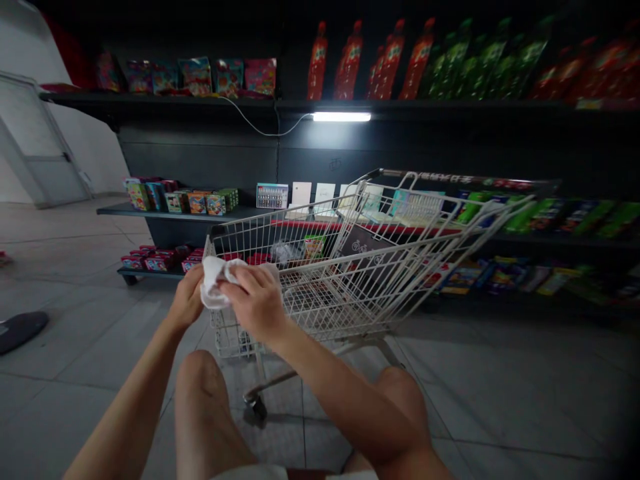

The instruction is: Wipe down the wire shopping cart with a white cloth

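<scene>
One likely trouble: the white cloth (213, 270) could snag on the shopping cart (345, 293), its loose folds catching between the wires. It lies at the cart's end, bunched in the right hand's (260, 300) curled grip, beside the left hand (189, 293), whose hold I cannot tell.

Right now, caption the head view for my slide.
Hands on a white cloth at a shopping cart, near stocked shelves.
</scene>
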### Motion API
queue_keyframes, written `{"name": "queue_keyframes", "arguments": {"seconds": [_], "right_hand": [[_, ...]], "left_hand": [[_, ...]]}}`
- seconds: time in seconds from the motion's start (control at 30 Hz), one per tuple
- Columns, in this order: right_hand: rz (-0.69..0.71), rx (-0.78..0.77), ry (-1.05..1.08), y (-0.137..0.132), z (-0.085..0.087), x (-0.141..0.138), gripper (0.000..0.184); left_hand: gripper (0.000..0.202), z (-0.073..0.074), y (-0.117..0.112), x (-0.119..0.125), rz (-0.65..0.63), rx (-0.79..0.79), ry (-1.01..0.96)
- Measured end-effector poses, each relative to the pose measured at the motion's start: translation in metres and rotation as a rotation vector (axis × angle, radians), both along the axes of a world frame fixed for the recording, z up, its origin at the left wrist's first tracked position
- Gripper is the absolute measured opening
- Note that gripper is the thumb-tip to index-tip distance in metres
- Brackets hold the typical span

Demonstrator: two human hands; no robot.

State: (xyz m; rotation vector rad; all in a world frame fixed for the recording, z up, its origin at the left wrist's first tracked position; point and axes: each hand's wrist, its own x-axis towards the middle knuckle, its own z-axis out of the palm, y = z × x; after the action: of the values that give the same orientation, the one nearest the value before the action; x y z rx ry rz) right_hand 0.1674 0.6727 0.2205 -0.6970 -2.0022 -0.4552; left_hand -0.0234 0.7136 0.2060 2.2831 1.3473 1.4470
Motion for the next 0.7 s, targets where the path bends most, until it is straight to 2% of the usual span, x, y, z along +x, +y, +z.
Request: {"name": "queue_keyframes", "arguments": {"seconds": [0.1, 0.17, 0.23, 0.3, 0.37, 0.43, 0.53, 0.63, 0.7], "right_hand": [[-0.134, -0.07, -0.131, 0.01, 0.006, -0.035, 0.03], [-0.16, -0.084, -0.178, 0.016, 0.004, -0.041, 0.03], [-0.155, -0.073, -0.233, 0.02, 0.006, -0.026, 0.027], [-0.18, -0.086, -0.266, 0.022, 0.011, 0.002, 0.021], [-0.257, -0.14, -0.243, 0.023, 0.018, 0.027, 0.015], [-0.318, -0.188, -0.2, 0.021, 0.021, 0.034, 0.013], [-0.267, -0.172, -0.187, 0.015, 0.014, 0.007, 0.016], [-0.244, -0.111, -0.162, 0.009, 0.002, -0.03, 0.024], [-0.223, -0.089, -0.17, 0.008, -0.001, -0.036, 0.025]], "left_hand": [[0.042, -0.022, 0.002, 0.002, 0.083, -0.002, -0.186], [0.042, -0.028, 0.005, 0.002, 0.086, 0.02, -0.208], [0.04, -0.027, 0.007, 0.002, 0.066, 0.079, -0.205], [0.035, -0.024, 0.008, 0.005, 0.053, 0.135, -0.211], [0.032, -0.021, 0.008, 0.012, 0.05, 0.165, -0.244], [0.03, -0.022, 0.007, 0.021, 0.059, 0.2, -0.306], [0.028, -0.031, 0.004, 0.031, 0.083, 0.194, -0.398], [0.034, -0.04, 0.001, 0.03, 0.038, 0.11, -0.424], [0.037, -0.042, 0.0, 0.026, 0.04, 0.122, -0.389]]}}
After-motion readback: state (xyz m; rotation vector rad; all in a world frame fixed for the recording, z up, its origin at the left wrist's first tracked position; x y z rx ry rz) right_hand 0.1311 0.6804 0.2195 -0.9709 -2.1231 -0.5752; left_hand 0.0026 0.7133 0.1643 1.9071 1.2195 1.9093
